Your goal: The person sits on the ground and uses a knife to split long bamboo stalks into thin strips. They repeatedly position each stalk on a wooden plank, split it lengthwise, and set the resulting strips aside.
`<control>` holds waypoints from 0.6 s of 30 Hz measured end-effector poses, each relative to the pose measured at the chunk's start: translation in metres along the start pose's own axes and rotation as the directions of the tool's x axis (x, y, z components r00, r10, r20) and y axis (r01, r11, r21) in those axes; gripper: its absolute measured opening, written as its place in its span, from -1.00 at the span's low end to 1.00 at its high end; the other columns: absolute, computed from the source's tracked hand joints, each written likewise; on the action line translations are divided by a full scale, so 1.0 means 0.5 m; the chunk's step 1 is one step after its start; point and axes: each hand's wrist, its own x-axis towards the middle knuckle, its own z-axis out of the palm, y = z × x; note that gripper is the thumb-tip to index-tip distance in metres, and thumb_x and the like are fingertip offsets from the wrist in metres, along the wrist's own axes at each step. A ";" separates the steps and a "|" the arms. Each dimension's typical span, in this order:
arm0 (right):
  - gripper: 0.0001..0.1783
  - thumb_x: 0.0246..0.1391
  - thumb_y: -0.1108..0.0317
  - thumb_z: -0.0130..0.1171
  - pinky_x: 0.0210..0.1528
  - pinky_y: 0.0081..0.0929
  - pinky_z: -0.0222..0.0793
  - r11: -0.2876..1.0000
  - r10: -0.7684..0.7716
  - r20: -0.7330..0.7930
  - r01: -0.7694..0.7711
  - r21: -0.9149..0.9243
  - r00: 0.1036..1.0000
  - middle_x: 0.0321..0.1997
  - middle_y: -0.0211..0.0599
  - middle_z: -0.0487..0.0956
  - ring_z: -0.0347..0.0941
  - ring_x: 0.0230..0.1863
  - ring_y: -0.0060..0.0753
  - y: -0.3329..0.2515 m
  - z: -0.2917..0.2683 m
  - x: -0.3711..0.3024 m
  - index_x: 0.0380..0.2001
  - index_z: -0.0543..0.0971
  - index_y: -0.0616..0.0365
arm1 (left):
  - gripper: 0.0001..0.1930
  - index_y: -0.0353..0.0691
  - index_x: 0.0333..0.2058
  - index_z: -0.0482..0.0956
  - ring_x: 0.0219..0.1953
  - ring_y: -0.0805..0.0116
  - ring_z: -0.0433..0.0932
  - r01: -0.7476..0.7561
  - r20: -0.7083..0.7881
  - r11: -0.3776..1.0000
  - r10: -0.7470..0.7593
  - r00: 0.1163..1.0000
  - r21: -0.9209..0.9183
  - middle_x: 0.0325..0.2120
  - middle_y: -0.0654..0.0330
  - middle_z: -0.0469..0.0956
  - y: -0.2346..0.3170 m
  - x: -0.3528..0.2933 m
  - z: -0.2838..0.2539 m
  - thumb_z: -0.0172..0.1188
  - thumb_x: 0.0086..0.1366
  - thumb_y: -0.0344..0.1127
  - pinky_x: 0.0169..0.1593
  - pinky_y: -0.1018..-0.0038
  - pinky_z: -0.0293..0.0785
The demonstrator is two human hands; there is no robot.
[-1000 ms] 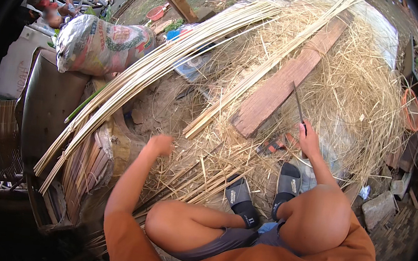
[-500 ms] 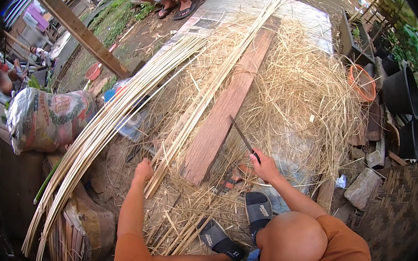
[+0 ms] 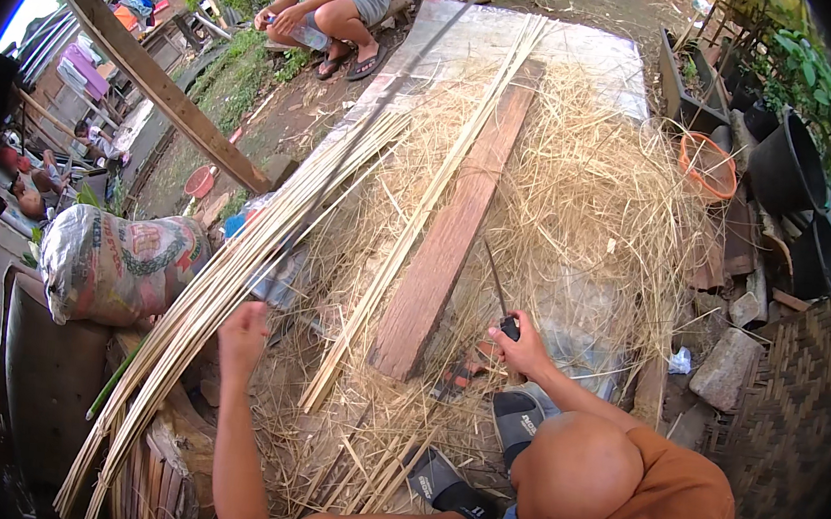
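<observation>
A dark strip (image 3: 383,104) has seemingly been lifted by the left fist (image 3: 243,335) over the left edge of the sheet (image 3: 590,56) — work seems readied, with knife (image 3: 497,279) in the right fist (image 3: 519,348).

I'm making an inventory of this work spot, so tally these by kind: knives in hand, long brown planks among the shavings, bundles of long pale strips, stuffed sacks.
Knife in the right hand: 1
Brown plank: 1
Bundles of pale strips, left and beside the plank: 2
Stuffed sack: 1
Total: 5
</observation>
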 end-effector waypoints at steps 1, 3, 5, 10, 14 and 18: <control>-0.50 0.11 0.23 0.18 -0.49 -0.52 0.40 0.997 -0.017 0.013 0.016 0.075 1.000 -0.41 -0.25 0.46 0.43 -0.54 -0.52 -0.007 -0.004 -0.003 0.04 0.31 0.21 | -0.72 -0.24 -0.25 0.55 -0.58 0.62 0.37 0.034 0.139 0.995 -0.020 0.990 -0.097 -0.67 0.32 0.45 -0.007 -0.003 0.045 0.02 0.37 -0.15 -0.51 0.54 0.27; -0.53 0.09 0.30 0.19 -0.52 -0.55 0.38 0.981 -0.059 0.066 0.045 0.189 0.996 -0.44 -0.32 0.43 0.40 -0.56 -0.58 -0.022 0.007 -0.010 0.01 0.31 0.23 | -0.71 -0.23 -0.24 0.55 -0.61 0.62 0.36 0.129 0.274 0.985 -0.093 0.957 -0.118 -0.67 0.35 0.44 0.001 -0.027 0.137 0.02 0.37 -0.12 -0.50 0.57 0.29; -0.57 0.09 0.35 0.18 -0.50 -0.53 0.38 0.963 -0.113 0.142 0.073 0.260 0.983 -0.44 -0.36 0.43 0.42 -0.54 -0.55 -0.045 0.032 -0.021 -0.01 0.32 0.24 | -0.70 -0.24 -0.27 0.54 -0.64 0.59 0.36 0.262 0.414 0.945 -0.161 0.896 -0.198 -0.68 0.33 0.43 -0.009 -0.053 0.213 0.02 0.37 -0.11 -0.52 0.57 0.30; -0.64 0.15 0.37 0.09 -0.44 -0.53 0.43 0.854 0.084 0.536 -0.338 0.395 0.840 -0.44 -0.33 0.45 0.45 -0.48 -0.52 -0.040 0.037 -0.043 -0.01 0.34 0.24 | -0.66 -0.27 -0.29 0.48 -0.59 0.38 0.54 0.655 0.896 0.745 -0.195 0.399 -0.130 -0.62 0.19 0.52 0.002 -0.080 0.333 0.01 0.36 -0.05 -0.52 0.51 0.49; -0.67 0.20 0.28 0.04 -0.44 -0.52 0.47 0.731 0.264 0.670 -0.597 0.330 0.693 -0.42 -0.27 0.47 0.46 -0.47 -0.45 0.044 0.080 -0.042 -0.04 0.33 0.21 | -0.56 -0.37 -0.32 0.61 -0.25 -0.05 0.58 -0.413 0.856 0.827 -0.147 0.496 0.381 -0.34 -0.11 0.60 -0.026 0.007 0.354 0.01 0.23 -0.03 -0.10 0.17 0.47; -0.68 0.22 0.31 0.01 -0.42 -0.51 0.48 0.737 0.281 0.647 -0.591 0.327 0.709 -0.38 -0.24 0.47 0.47 -0.43 -0.44 0.033 0.084 -0.061 -0.02 0.30 0.18 | -0.57 -0.28 -0.35 0.60 -0.25 -0.01 0.59 -0.443 0.603 0.818 0.153 0.783 0.368 -0.36 -0.05 0.61 0.125 0.088 0.420 -0.04 0.31 -0.01 -0.20 0.16 0.50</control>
